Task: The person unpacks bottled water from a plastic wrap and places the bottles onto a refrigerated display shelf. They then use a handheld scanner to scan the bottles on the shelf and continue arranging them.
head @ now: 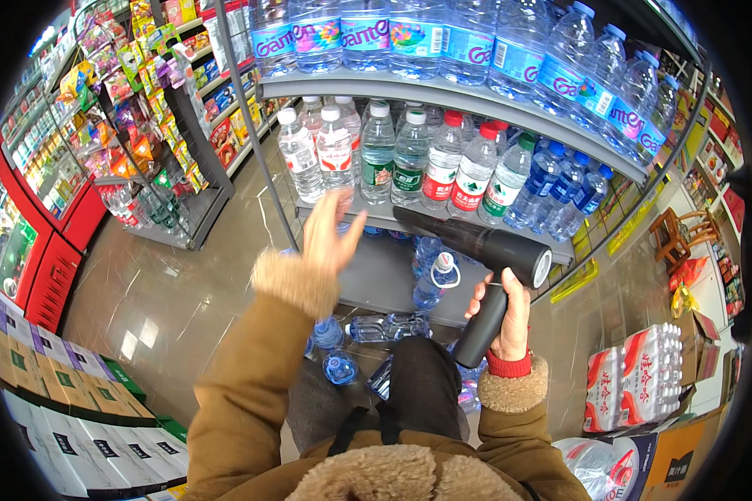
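Observation:
My right hand (512, 310) is wrapped around the handle of a black handheld vacuum or blower (476, 241). Its narrow nozzle points left along the front edge of the middle shelf (376, 215). Slightly blurred, my left hand (332, 232) is raised with fingers apart and nothing in it, just in front of white-capped water bottles (335, 153). Right of those stand green-label bottles (412, 156), red-capped bottles (474, 172), a green-capped bottle (509, 181) and blue bottles (542, 181). On the bottom shelf (363, 275) a large bottle with a handle ring (435, 282) stands below the nozzle.
Big water bottles (413, 41) fill the upper shelf. Several bottles (388, 327) lie on the floor around my knees. Snack racks (144, 94) and red fridges (56, 263) stand left, stacked cartons (88, 438) lower left. Shrink-wrapped bottle packs (639, 376) and a wooden chair (673, 235) are right.

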`<state>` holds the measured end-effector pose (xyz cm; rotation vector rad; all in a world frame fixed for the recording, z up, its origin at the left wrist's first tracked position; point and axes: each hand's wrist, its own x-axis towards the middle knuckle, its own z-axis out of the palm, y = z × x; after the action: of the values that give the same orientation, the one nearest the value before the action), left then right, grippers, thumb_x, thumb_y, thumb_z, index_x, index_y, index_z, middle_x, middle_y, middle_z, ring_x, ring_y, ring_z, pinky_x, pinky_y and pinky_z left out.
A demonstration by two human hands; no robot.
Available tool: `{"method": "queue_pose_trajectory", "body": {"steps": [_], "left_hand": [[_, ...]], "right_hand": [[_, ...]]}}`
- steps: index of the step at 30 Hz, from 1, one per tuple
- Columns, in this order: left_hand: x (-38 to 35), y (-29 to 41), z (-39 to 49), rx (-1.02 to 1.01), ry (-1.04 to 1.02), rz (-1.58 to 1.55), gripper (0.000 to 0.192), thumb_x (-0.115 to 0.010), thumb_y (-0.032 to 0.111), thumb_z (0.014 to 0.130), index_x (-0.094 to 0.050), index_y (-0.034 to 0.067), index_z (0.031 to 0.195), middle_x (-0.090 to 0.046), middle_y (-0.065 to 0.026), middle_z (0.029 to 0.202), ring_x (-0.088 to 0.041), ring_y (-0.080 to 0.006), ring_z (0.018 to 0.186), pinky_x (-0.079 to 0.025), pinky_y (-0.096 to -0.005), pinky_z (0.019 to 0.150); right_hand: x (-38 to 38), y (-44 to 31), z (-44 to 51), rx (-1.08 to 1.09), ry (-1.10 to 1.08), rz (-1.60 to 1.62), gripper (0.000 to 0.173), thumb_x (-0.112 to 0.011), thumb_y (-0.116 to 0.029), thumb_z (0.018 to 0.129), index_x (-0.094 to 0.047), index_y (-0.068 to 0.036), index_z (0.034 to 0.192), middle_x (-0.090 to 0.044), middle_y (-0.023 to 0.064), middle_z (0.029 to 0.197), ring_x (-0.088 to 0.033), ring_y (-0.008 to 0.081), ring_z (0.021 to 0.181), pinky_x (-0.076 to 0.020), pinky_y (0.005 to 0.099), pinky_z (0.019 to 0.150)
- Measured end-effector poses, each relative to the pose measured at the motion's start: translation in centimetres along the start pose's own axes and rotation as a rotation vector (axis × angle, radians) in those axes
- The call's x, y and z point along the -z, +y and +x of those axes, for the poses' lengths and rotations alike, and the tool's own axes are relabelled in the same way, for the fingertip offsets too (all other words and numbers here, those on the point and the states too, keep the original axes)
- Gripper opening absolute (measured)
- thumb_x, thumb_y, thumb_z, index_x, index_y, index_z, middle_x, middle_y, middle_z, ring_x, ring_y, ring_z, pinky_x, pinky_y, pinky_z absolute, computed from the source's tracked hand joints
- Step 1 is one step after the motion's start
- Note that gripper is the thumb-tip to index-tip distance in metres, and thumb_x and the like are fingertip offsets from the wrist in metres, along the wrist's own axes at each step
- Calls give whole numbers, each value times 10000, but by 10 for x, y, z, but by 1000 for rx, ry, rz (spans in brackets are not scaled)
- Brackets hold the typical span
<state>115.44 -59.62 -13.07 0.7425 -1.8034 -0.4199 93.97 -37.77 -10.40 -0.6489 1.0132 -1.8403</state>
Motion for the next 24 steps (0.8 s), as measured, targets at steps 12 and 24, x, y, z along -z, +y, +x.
{"method": "queue_pose_trajectory", "body": {"steps": [12,24], "left_hand": [[-47,-5,159,67,-83,306,573,-757,392,780,-623,-22,1153,-632,-212,1161,-612,-403,1052,-483,-484,903],[73,49,11,-13,-11,-44,282,-777,45,790,-624,-16,1018,-561,-77,1000,-431,-63,573,-384,-226,510]], "right_hand": [[-9,1,-19,34,35,-48,339,-547,-343,978,-541,-5,964,-594,123,730,-602,210,538,-541,339,507],[-49,16,11,33,-6,-111,316,-574,-308,975,-548,6,954,-603,118,741,-611,192,561,-553,329,514]]}}
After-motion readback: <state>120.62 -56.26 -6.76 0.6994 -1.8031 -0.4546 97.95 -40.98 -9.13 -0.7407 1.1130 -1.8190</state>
